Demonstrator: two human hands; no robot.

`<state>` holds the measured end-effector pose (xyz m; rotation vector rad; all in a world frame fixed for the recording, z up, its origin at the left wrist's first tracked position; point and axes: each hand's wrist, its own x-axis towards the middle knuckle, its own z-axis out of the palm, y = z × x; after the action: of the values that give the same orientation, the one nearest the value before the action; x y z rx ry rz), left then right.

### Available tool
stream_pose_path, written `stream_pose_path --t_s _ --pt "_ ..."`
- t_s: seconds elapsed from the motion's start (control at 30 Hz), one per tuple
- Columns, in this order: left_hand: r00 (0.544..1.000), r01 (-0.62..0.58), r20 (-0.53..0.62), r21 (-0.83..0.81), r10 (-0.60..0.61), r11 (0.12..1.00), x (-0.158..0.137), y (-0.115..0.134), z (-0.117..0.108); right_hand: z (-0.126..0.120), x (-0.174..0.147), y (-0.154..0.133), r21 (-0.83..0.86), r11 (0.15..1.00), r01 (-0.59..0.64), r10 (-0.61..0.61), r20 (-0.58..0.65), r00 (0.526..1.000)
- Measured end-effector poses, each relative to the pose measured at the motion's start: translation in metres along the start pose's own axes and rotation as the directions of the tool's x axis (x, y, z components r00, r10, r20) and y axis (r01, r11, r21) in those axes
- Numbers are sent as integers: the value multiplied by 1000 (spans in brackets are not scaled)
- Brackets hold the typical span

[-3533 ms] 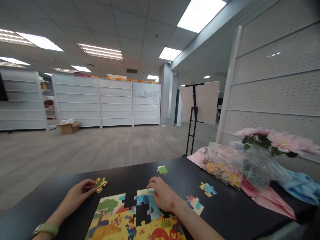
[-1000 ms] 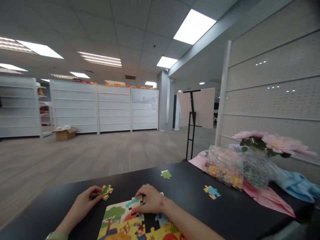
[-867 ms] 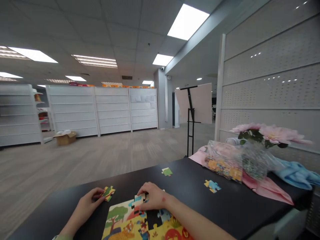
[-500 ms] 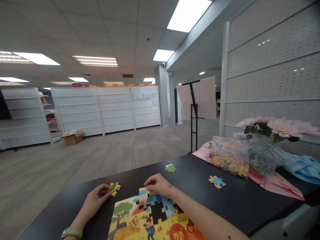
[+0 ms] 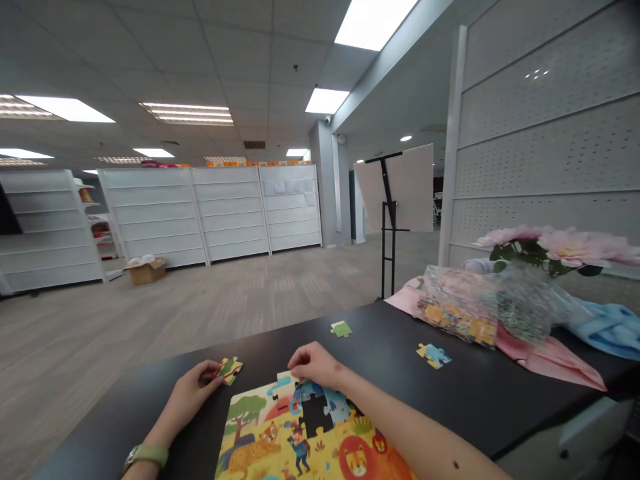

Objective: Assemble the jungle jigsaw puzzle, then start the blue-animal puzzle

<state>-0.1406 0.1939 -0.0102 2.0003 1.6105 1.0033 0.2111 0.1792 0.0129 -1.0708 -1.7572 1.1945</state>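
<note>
A partly assembled jigsaw puzzle [image 5: 280, 443] with animals, a tree and a child lies on the table at the bottom of the view, with a dark gap near its top middle. My right hand [image 5: 316, 365] is closed, its fingertips on a pale blue puzzle piece [image 5: 284, 381] at the puzzle's upper edge. To the left, my left hand [image 5: 196, 388] pinches a green and yellow puzzle piece [image 5: 231, 371] by its edge, at the table surface. A green loose piece [image 5: 341, 329] lies beyond my right hand. Farther right is a blue and yellow piece [image 5: 434, 355].
The black table [image 5: 380, 347] carries a clear plastic bag [image 5: 457, 307] of pieces on pink cloth [image 5: 555, 360] at the right. Pink flowers [image 5: 565, 247] and a blue cloth [image 5: 610, 327] are beside it. An easel [image 5: 389, 220] stands past the table's far edge.
The pale blue piece under my right hand has come down against the puzzle, and the dark gaps around it have narrowed. My left hand keeps its piece in nearly the same spot.
</note>
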Motion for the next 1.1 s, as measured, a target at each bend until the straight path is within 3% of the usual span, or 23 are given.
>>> stream_pose_path --t_s 0.23,0.33,0.43,0.53,0.63,0.7,0.8,0.87,0.97,1.03,1.1 --pt "1000 0 8 -29 0 1000 1 -4 1 -2 -11 -12 -274 935 227 -251 -55 967" --pt "1000 -7 10 -39 7 999 0 -5 1 -16 -11 -28 -341 903 262 -332 -163 929" --pt "1000 -19 8 -32 20 999 0 -7 2 -54 -14 -42 -387 895 219 -370 -374 850" --pt "998 -59 -31 44 61 997 3 -13 2 -109 -38 -39 -420 900 120 -355 -545 759" --pt "984 -141 -83 164 156 976 8 -10 0 -163 -90 -16 -483 875 -8 -337 -623 706" --pt "973 -192 -93 199 213 961 6 5 1 -191 -134 5 -537 839 -92 -338 -646 685" --pt "965 -263 27 122 262 957 -9 52 10 -220 -192 39 -587 781 -212 -310 -660 684" --pt "934 -329 166 61 315 942 -27 90 23 -232 -215 60 -679 652 -338 -245 -611 753" --pt "859 -388 371 25 352 921 -54 137 46 -238 -225 81 -782 506 -364 -195 -515 835" --pt "846 -370 438 73 303 926 -67 153 58 -238 -223 87 -813 449 -370 -195 -494 848" --pt "860 -356 434 130 270 925 -77 159 64 -238 -220 89 -815 441 -377 -213 -502 838"
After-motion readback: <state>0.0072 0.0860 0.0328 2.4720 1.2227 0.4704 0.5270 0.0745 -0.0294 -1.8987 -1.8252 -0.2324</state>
